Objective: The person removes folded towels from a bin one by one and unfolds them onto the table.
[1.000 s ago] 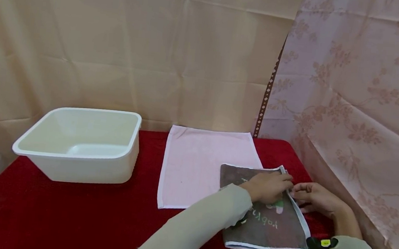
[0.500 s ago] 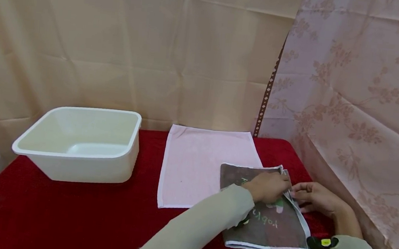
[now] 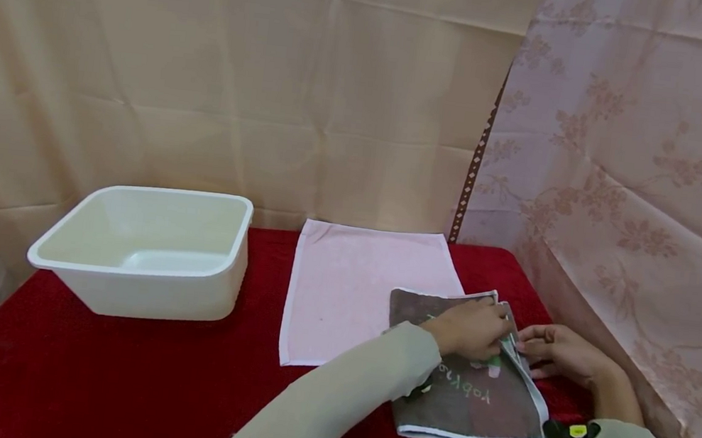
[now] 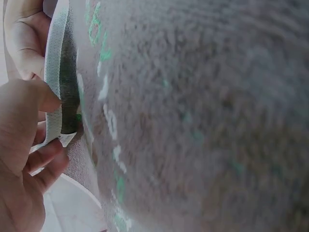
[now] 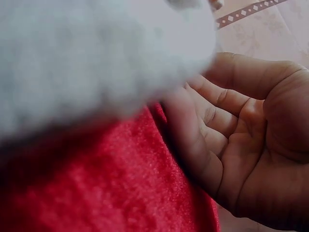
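Observation:
A folded grey-brown towel (image 3: 466,409) with white edging and pale green lettering lies on the table at the right. Reaching across it, my left hand (image 3: 471,329) pinches the upper layer's edge between thumb and fingers. In the left wrist view, that white edge (image 4: 53,72) stands lifted between the left fingertips, with a darker inner layer behind it. My right hand (image 3: 562,352) is at the towel's right side, thumb and index finger pinching its edge. The right wrist view has the right hand (image 5: 251,135) curled at the blurred white border, palm in sight.
A pale pink towel (image 3: 343,297) lies flat behind, partly overlapped by the grey-brown one. On the left stands a white plastic basin (image 3: 157,295). Red cloth (image 3: 116,380) covers the table, with a beige curtain (image 3: 274,97) behind and a floral curtain (image 3: 667,209) close on the right.
The towel's upper layer has been drawn slightly left at its right edge, so more of the layer beneath shows between the hands. Both hands otherwise stay nearly in place.

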`<state>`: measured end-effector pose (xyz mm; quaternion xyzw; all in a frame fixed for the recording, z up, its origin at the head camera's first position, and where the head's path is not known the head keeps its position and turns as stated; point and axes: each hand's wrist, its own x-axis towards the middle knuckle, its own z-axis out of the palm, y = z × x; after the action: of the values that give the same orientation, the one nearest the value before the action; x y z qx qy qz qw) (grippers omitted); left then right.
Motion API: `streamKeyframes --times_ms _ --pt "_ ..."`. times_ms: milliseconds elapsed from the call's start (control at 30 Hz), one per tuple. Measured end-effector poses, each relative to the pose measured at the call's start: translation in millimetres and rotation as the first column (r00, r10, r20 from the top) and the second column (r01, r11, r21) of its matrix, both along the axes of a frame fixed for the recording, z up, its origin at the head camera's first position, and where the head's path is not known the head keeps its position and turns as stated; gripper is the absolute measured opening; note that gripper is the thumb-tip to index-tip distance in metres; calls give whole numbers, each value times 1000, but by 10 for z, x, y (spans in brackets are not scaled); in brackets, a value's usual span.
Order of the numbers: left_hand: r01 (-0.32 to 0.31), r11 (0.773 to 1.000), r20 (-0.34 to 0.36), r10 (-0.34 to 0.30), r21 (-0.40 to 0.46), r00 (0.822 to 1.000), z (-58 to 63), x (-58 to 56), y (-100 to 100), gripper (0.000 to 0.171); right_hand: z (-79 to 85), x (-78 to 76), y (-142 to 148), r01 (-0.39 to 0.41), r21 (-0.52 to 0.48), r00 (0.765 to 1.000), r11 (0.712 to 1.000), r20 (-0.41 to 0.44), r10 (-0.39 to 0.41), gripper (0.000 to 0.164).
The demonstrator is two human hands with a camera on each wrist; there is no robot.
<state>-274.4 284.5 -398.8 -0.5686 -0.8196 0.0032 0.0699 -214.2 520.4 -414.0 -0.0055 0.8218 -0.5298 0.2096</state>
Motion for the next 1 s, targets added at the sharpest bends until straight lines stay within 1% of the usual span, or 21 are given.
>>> streamKeyframes --times_ms 133,233,367,633,867,1000 --pt "49 999 -30 -50 -11 998 30 -19 -61 34 8 5 -1 0 -9 1000 1000 8 0 30" --pt "90 996 -87 -90 -9 992 43 -40 -110 31 9 6 4 -3 -17 1000 1000 7 3 30" --pt "124 992 -146 -122 4 982 59 -58 -201 25 8 9 12 -14 -25 1000 1000 -1 14 29" --pt "148 989 -198 -143 12 970 132 -39 -460 29 16 17 -11 -1 -33 1000 999 9 2 28" --pt "154 987 -182 -145 35 973 158 -46 -769 26 -22 5 -13 12 -24 1000 1000 10 -11 26" --pt "177 982 -216 -158 68 963 185 -40 -958 24 -37 0 2 2 -26 1000 1000 9 -2 27"
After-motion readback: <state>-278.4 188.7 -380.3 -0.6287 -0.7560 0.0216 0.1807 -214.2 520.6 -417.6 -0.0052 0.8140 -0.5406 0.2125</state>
